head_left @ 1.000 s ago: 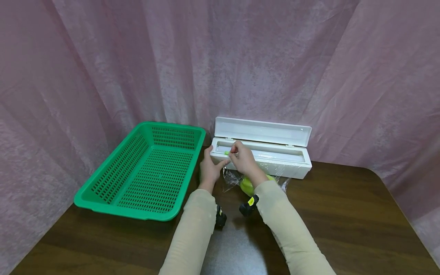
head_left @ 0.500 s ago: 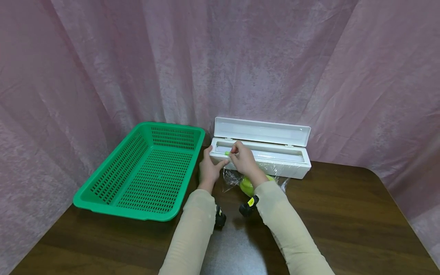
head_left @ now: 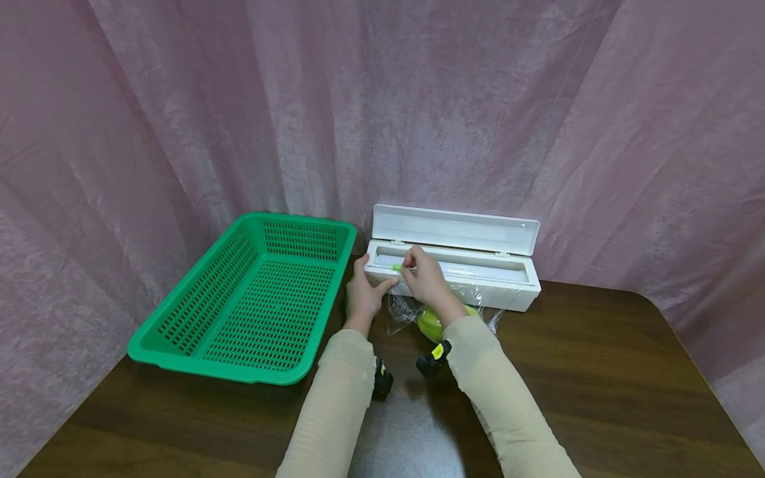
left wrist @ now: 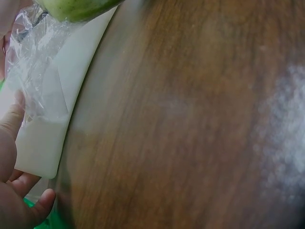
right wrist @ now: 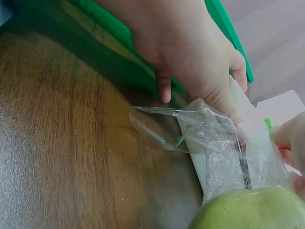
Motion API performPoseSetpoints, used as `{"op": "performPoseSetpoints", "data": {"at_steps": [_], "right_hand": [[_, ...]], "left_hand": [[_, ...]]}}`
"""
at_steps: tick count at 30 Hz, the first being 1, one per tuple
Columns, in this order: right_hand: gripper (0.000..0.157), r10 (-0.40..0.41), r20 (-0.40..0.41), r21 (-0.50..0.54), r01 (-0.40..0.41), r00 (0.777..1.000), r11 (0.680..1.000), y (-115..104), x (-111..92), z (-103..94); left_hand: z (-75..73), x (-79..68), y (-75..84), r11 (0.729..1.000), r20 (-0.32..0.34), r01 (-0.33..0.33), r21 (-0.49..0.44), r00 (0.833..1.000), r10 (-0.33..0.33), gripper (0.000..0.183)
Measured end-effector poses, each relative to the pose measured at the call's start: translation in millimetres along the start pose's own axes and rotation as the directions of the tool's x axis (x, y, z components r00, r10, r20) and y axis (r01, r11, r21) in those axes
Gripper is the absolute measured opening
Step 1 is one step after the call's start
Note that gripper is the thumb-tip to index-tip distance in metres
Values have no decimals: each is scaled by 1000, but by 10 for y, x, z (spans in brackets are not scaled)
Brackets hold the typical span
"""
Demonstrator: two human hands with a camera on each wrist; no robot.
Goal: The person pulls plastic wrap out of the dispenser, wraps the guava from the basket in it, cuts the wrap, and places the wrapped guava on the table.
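A white plastic wrap dispenser (head_left: 514, 294) lies on the table with its lid (head_left: 457, 226) raised. My left hand (head_left: 363, 295) holds the dispenser's left end, thumb on the front and other fingers around the end. Just right of it, my right hand (head_left: 425, 279) pinches a small green slider (head_left: 396, 267) on the front top edge. Clear cling film (right wrist: 221, 167) hangs crumpled down the dispenser's front. A green fruit (right wrist: 250, 212) sits against the film, in front of the dispenser. In the head view, my right wrist partly hides that fruit (head_left: 428, 325).
To the left stands a green slotted plastic basket (head_left: 317, 332), close to my left hand. The dark wooden table (head_left: 609, 372) extends right and toward me. A pink curtain (head_left: 454, 119) hangs behind the dispenser.
The green slider and my right hand have shifted very slightly to the right along the dispenser's edge. My left hand stays in place on the dispenser.
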State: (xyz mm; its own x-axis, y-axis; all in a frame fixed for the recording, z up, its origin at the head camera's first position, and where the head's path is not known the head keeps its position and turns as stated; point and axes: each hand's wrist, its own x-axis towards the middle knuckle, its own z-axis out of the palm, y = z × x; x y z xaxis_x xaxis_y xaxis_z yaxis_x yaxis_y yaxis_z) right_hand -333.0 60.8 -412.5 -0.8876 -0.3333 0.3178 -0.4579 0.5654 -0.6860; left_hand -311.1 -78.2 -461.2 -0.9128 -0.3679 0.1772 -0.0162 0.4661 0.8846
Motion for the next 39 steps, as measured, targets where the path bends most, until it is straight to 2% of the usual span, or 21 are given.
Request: {"op": "performPoseSetpoints", "data": {"at_steps": [20, 30, 39], "right_hand": [[14, -8, 7, -17, 8, 1000, 1000, 13, -24, -58], [13, 35, 16, 21, -36, 999, 999, 50, 6, -32], [12, 53, 24, 21, -53, 998, 998, 39, -7, -43]], "left_hand": [[-4, -17, 26, 1000, 11, 2, -9, 1000, -2, 82], [-16, -8, -3, 999, 23, -8, -35, 1000, 9, 82], [-32, -17, -61, 994, 53, -59, -88, 997, 64, 80]]}}
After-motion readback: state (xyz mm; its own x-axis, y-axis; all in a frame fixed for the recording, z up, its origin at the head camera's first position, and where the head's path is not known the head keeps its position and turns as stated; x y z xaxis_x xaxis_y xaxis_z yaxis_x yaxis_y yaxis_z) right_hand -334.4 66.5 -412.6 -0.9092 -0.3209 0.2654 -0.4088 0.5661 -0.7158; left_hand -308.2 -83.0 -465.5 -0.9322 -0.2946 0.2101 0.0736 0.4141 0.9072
